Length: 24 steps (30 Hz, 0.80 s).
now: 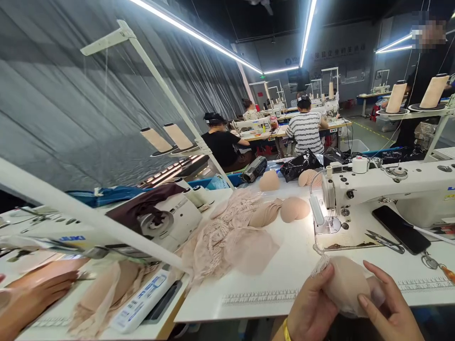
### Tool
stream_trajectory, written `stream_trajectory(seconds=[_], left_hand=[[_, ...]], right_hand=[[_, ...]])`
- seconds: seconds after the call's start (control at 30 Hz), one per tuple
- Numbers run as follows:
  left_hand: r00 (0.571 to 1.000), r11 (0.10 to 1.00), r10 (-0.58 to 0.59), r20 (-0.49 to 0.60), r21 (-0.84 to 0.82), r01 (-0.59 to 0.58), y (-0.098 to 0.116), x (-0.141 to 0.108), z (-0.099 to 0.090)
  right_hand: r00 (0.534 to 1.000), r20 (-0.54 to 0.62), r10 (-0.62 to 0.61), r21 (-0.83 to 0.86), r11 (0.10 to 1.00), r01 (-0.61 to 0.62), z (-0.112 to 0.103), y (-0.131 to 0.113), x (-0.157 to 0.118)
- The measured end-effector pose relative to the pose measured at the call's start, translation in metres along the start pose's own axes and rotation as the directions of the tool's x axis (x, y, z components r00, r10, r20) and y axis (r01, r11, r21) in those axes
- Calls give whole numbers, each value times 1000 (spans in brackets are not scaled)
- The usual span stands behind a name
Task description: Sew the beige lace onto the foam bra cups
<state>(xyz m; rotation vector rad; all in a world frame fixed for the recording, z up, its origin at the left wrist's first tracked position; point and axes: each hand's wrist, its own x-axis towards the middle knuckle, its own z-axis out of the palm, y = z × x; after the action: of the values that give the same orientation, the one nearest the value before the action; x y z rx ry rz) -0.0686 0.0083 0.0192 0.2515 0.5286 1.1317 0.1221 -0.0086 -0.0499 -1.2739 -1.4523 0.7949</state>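
Both my hands hold one beige padded bra cup [346, 286] with a lace edge, low at the front edge of the white table [263, 279]. My left hand [313, 308] grips its left side, thumb on top. My right hand [387, 305] cradles its right side from below. The white sewing machine [387, 189] stands just behind the cup, its needle area [332, 225] lit by a small lamp. A heap of beige lace fabric [227, 241] and more beige cups [293, 208] lie to the left on the table.
Scissors [386, 240] and a black phone [401, 229] lie under the machine arm. Another sewing machine [167, 220] stands at left, where another person's hand [33, 296] works beige fabric. Seated workers [306, 130] sew at far tables. Thread cones [396, 97] stand at right.
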Motion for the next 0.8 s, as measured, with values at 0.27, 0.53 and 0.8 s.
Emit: stream_trajectory(seconds=[0.27, 0.53, 0.8], left_hand=[[999, 999, -2, -42, 53, 4, -9, 34, 24], [992, 997, -34, 118, 69, 26, -8, 43, 34], [900, 725, -196, 389, 676, -134, 48, 29, -14]], right_hand=[[995, 11, 96, 90, 991, -97, -13, -6, 19], [993, 11, 121, 80, 989, -122, -25, -8, 30], [981, 194, -7, 61, 998, -4, -10, 19, 33]])
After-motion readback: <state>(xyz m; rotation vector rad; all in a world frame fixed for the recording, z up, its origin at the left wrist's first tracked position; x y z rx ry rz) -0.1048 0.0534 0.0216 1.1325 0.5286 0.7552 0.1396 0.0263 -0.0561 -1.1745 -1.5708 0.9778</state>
